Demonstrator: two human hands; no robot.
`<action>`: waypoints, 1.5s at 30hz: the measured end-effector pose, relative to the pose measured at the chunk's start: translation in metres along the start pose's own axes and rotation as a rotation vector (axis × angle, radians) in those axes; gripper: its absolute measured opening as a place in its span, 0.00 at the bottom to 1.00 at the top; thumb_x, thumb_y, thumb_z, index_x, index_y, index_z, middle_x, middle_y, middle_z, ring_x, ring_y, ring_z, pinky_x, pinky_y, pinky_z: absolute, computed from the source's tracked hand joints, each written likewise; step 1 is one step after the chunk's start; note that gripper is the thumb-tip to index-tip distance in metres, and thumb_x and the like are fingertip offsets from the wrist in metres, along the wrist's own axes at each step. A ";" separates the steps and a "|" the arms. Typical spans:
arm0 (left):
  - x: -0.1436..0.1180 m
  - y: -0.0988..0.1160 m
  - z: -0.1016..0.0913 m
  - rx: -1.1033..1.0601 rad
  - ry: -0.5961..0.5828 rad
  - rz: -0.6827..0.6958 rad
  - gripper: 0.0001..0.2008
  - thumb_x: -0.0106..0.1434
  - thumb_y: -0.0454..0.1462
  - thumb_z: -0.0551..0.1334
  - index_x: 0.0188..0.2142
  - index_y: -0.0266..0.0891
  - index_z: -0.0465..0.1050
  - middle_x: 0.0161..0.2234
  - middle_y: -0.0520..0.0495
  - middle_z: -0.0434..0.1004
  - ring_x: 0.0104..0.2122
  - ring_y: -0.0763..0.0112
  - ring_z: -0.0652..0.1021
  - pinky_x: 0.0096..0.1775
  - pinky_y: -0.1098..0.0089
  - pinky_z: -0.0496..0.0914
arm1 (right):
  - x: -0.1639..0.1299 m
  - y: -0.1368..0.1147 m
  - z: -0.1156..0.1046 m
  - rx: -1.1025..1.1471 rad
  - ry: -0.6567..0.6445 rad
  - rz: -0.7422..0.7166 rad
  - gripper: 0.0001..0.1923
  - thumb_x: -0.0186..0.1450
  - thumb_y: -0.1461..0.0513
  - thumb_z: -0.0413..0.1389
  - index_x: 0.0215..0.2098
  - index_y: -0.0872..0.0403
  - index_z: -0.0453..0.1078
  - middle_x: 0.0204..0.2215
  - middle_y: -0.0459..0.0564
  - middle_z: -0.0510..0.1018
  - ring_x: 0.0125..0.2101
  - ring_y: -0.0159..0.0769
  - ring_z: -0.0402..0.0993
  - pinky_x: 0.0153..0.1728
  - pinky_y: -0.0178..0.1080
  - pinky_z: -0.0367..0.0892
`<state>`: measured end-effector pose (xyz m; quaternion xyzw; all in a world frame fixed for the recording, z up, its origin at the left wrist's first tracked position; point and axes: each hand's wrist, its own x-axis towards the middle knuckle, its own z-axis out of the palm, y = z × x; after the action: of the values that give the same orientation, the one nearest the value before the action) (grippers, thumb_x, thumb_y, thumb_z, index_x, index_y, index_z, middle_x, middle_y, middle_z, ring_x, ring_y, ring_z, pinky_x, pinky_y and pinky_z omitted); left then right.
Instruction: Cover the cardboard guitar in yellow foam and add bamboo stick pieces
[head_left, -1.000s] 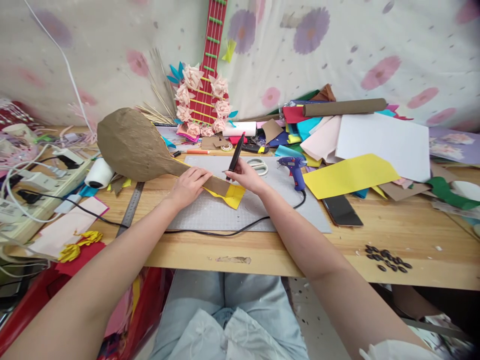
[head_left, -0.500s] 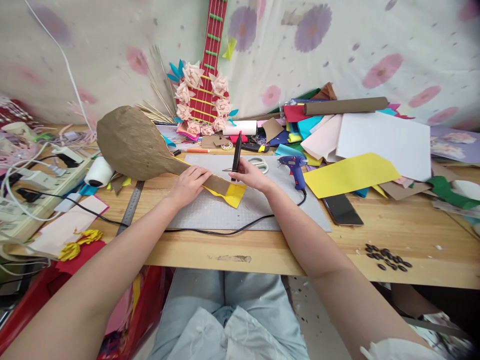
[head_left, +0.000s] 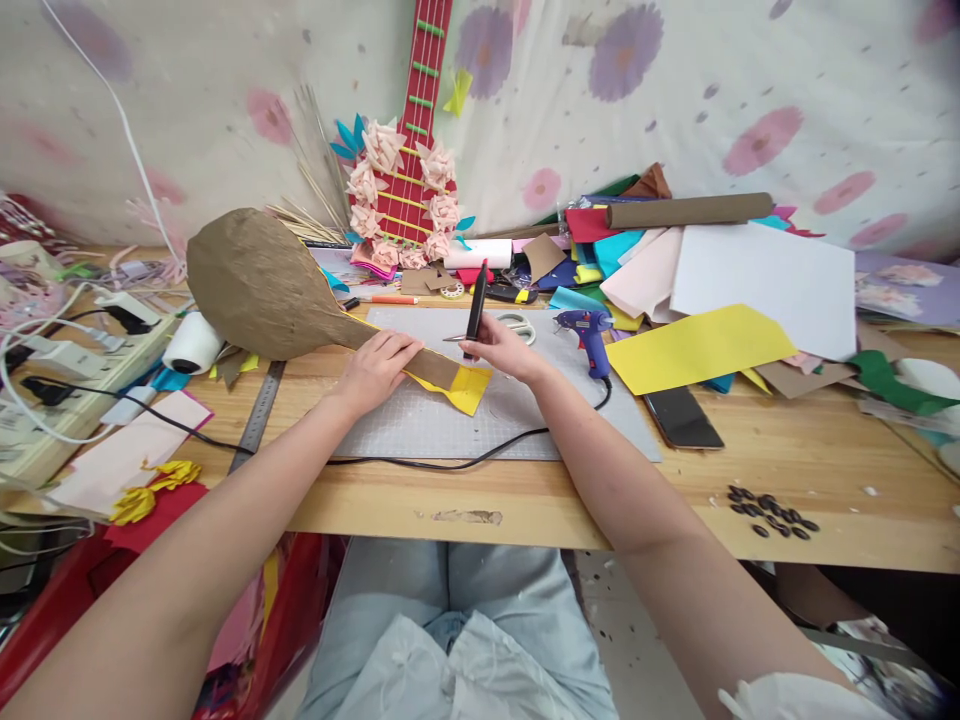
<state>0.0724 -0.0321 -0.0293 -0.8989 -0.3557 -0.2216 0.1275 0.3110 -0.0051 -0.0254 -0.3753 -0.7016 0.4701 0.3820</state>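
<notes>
On the bench [head_left: 360,505], we record a brown lute-shaped form [head_left: 262,285] lying with its rounded body left of the grey mat [head_left: 397,430] and its neck [head_left: 439,370] reaching over it. Our left hand [head_left: 380,367] lies across the neck, fingers together on top; we cannot tell whether they grip its far edge. Yellow paper [head_left: 472,390] lies beneath the neck's end and projects beyond it. Our right hand [head_left: 500,350] is just beyond that end, fingers closed on a black marker [head_left: 476,310] held nearly upright. Scissors [head_left: 529,322] lie behind this hand. To their right we note a blue glue gun [head_left: 594,345], its black cord [head_left: 465,467] crossing the mat. Further right: a phone [head_left: 684,420], then black beads [head_left: 760,531] near the front edge. Behind the mat stands a red lute [head_left: 394,213] ringed with pink flowers [head_left: 382,147].
</notes>
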 end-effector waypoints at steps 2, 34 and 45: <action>0.000 0.000 0.000 0.003 -0.005 0.001 0.23 0.57 0.31 0.56 0.53 0.39 0.65 0.47 0.39 0.70 0.50 0.58 0.68 0.53 0.53 0.63 | 0.002 -0.001 0.003 0.043 0.042 -0.003 0.18 0.55 0.56 0.57 0.41 0.50 0.59 0.33 0.47 0.72 0.34 0.35 0.71 0.36 0.43 0.72; 0.055 -0.006 0.000 -0.207 -0.656 -0.122 0.24 0.56 0.43 0.59 0.52 0.39 0.67 0.50 0.44 0.70 0.49 0.63 0.71 0.48 0.69 0.64 | -0.031 -0.020 -0.008 -0.683 0.058 -0.109 0.16 0.58 0.51 0.56 0.37 0.53 0.71 0.36 0.51 0.74 0.38 0.37 0.68 0.41 0.40 0.63; -0.008 -0.007 0.014 -0.186 -0.006 -0.302 0.22 0.62 0.47 0.53 0.50 0.36 0.69 0.49 0.42 0.72 0.50 0.64 0.70 0.55 0.62 0.60 | -0.034 -0.013 0.005 -0.917 -0.047 -0.023 0.05 0.60 0.60 0.55 0.28 0.54 0.69 0.33 0.49 0.74 0.35 0.35 0.68 0.35 0.35 0.59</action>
<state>0.0666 -0.0266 -0.0450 -0.8438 -0.4653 -0.2673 0.0081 0.3191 -0.0405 -0.0202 -0.4870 -0.8499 0.1151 0.1653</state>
